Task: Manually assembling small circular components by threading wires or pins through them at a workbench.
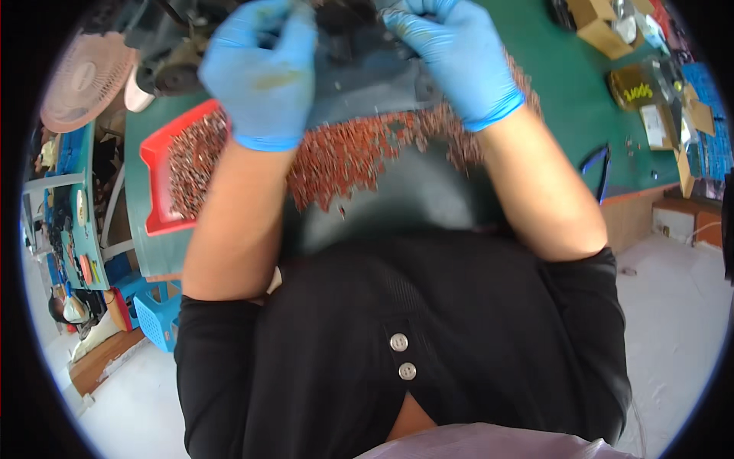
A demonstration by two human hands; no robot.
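Both my hands wear blue gloves and are raised near the top of the view. My left hand [264,73] and my right hand [455,57] each grip an edge of a dark grey moulded part [367,80] held between them. Below the part lies a wide heap of small reddish-brown pieces [344,157] spread over a dark mat [405,195] on the green table [566,84]. What my fingertips pinch at the part's top edge is blurred.
A red tray [157,187] holding more reddish pieces sits at the left. Dark pliers [596,164] lie at the right near the table edge. Cardboard boxes [600,27] and packets crowd the far right. A pink fan [84,76] and blue crates [157,314] stand at the left.
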